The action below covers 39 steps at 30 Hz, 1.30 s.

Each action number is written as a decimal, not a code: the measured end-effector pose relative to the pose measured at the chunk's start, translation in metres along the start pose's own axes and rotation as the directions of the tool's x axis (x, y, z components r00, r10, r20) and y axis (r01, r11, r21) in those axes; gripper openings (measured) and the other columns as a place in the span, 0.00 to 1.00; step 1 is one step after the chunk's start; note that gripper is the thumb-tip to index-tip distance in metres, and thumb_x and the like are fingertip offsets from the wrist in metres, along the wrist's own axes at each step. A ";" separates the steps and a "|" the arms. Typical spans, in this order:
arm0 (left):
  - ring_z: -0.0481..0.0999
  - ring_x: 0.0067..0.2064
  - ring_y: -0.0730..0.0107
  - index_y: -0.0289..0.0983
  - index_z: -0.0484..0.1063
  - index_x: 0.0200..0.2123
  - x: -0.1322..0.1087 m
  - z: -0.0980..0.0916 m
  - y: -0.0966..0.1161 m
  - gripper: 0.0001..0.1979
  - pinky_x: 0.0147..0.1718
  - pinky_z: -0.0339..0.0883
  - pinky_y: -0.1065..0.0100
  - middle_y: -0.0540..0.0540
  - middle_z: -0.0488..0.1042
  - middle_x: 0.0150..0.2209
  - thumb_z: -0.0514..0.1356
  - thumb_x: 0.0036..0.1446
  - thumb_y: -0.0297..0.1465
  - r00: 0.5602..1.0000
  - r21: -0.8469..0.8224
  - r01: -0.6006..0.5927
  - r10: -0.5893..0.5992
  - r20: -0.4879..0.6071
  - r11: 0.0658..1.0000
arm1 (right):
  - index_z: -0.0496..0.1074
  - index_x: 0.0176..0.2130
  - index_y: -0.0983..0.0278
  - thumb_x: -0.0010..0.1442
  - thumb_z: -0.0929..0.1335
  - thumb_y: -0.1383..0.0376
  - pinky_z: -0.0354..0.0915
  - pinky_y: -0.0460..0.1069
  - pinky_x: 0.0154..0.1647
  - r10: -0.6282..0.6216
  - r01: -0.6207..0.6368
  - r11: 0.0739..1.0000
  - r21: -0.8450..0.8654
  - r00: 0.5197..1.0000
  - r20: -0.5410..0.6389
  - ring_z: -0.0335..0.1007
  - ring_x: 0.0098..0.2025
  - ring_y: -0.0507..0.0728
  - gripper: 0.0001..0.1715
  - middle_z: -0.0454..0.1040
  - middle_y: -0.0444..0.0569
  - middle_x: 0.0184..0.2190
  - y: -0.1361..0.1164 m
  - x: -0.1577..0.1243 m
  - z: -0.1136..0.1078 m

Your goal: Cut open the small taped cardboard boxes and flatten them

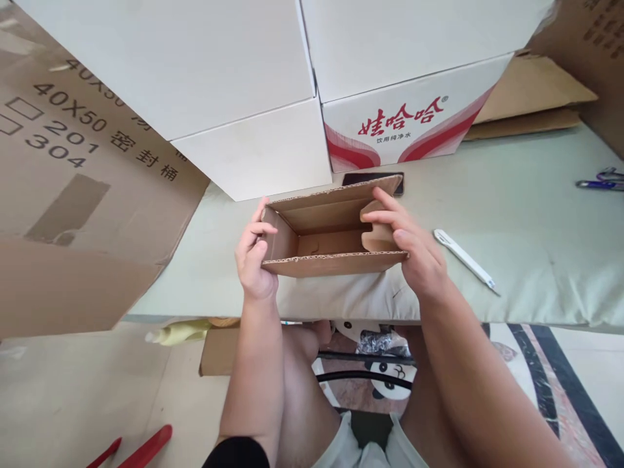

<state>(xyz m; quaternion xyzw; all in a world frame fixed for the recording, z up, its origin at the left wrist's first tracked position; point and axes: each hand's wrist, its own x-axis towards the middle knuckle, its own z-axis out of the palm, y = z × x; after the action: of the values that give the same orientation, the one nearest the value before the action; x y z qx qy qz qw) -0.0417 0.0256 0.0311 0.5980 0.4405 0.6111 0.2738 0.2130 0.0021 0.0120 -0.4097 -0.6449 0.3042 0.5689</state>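
A small brown corrugated cardboard box (322, 263), open at the top, sits at the near edge of a pale green table (526, 221). My left hand (253, 260) grips the box's left end, fingers curled over its rim. My right hand (414, 250) holds the right end, its fingers pressing a notched side flap (374, 235) inward. The inside of the box looks bare.
Large white cartons (244, 97), one with red Chinese print (404, 123), stand behind the box. A big brown carton (73, 182) leans at left. A dark phone (400, 181) lies behind the box, a white pen (465, 259) at right, red handles (141, 448) on the floor.
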 end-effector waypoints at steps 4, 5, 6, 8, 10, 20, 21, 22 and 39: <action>0.67 0.69 0.48 0.48 0.72 0.48 -0.001 0.007 -0.007 0.21 0.64 0.63 0.47 0.47 0.73 0.64 0.58 0.56 0.51 1.000 -0.119 0.030 -0.030 0.002 0.992 | 0.75 0.55 0.56 0.71 0.56 0.56 0.50 0.70 0.73 0.000 0.006 0.997 -0.076 0.997 0.080 0.47 0.77 0.66 0.26 0.54 0.43 0.75 0.011 0.000 0.003; 0.68 0.68 0.48 0.48 0.72 0.51 0.000 0.008 -0.009 0.23 0.64 0.64 0.48 0.47 0.73 0.64 0.58 0.56 0.52 0.999 -0.119 0.032 -0.034 -0.016 0.992 | 0.76 0.55 0.56 0.71 0.56 0.56 0.49 0.70 0.74 0.000 0.008 0.996 -0.086 0.996 0.087 0.44 0.77 0.66 0.26 0.52 0.42 0.76 0.014 0.000 0.003; 0.68 0.68 0.48 0.47 0.72 0.52 0.000 0.010 -0.010 0.25 0.64 0.64 0.50 0.46 0.73 0.64 0.56 0.57 0.53 0.999 -0.102 0.034 -0.038 -0.038 0.994 | 0.76 0.55 0.55 0.71 0.56 0.56 0.48 0.70 0.74 -0.002 0.011 0.996 -0.089 0.996 0.094 0.42 0.78 0.66 0.26 0.51 0.41 0.76 0.016 0.000 0.002; 0.68 0.68 0.47 0.46 0.74 0.54 0.001 0.012 -0.012 0.29 0.64 0.65 0.51 0.46 0.74 0.62 0.54 0.58 0.56 0.995 -0.063 0.058 -0.063 -0.075 0.996 | 0.76 0.54 0.56 0.71 0.55 0.56 0.46 0.70 0.74 -0.005 0.014 0.997 -0.082 0.995 0.105 0.39 0.78 0.66 0.26 0.49 0.41 0.77 0.019 0.002 0.002; 0.72 0.65 0.46 0.45 0.77 0.53 0.001 0.013 -0.013 0.30 0.62 0.67 0.50 0.45 0.78 0.58 0.52 0.59 0.56 0.992 -0.083 0.096 -0.103 -0.079 0.992 | 0.76 0.54 0.57 0.71 0.55 0.54 0.45 0.70 0.75 -0.008 0.016 0.998 -0.066 0.994 0.111 0.38 0.79 0.66 0.27 0.50 0.42 0.77 0.020 0.004 0.002; 0.70 0.66 0.41 0.43 0.81 0.28 0.006 0.003 -0.025 0.34 0.69 0.57 0.41 0.42 0.84 0.40 0.55 0.52 0.68 0.986 0.008 0.023 -0.024 0.163 1.000 | 0.75 0.49 0.55 0.71 0.48 0.39 0.48 0.69 0.74 -0.084 0.083 0.996 -0.013 0.996 -0.038 0.54 0.74 0.67 0.40 0.62 0.47 0.71 0.021 -0.001 0.013; 0.71 0.65 0.43 0.43 0.80 0.31 0.005 0.004 -0.027 0.31 0.69 0.58 0.42 0.42 0.84 0.41 0.60 0.52 0.65 0.992 -0.003 0.034 -0.033 0.125 0.999 | 0.74 0.49 0.55 0.71 0.51 0.40 0.50 0.69 0.74 -0.087 0.085 0.996 -0.026 0.994 -0.066 0.57 0.72 0.66 0.35 0.65 0.49 0.69 0.022 -0.002 0.015; 0.72 0.65 0.44 0.43 0.80 0.34 0.005 0.005 -0.030 0.27 0.68 0.60 0.43 0.42 0.83 0.44 0.64 0.52 0.61 0.995 -0.012 0.055 -0.053 0.082 0.998 | 0.73 0.50 0.56 0.71 0.56 0.41 0.51 0.69 0.73 -0.079 0.075 0.996 -0.048 0.992 -0.099 0.59 0.71 0.66 0.29 0.67 0.50 0.67 0.022 -0.002 0.017; 0.75 0.55 0.54 0.43 0.82 0.32 0.008 0.000 -0.042 0.12 0.64 0.63 0.52 0.45 0.77 0.47 0.69 0.52 0.45 0.986 0.061 0.126 -0.132 0.106 0.990 | 0.69 0.57 0.53 0.62 0.64 0.52 0.57 0.66 0.71 0.031 -0.044 0.997 -0.060 0.977 -0.212 0.56 0.71 0.67 0.25 0.63 0.52 0.64 0.042 -0.008 0.021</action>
<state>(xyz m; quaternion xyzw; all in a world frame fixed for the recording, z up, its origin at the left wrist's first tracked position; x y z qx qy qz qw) -0.0509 0.0517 -0.0015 0.6080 0.4788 0.5463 0.3203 0.1998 0.0169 -0.0315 -0.4700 -0.5824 0.2487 0.6149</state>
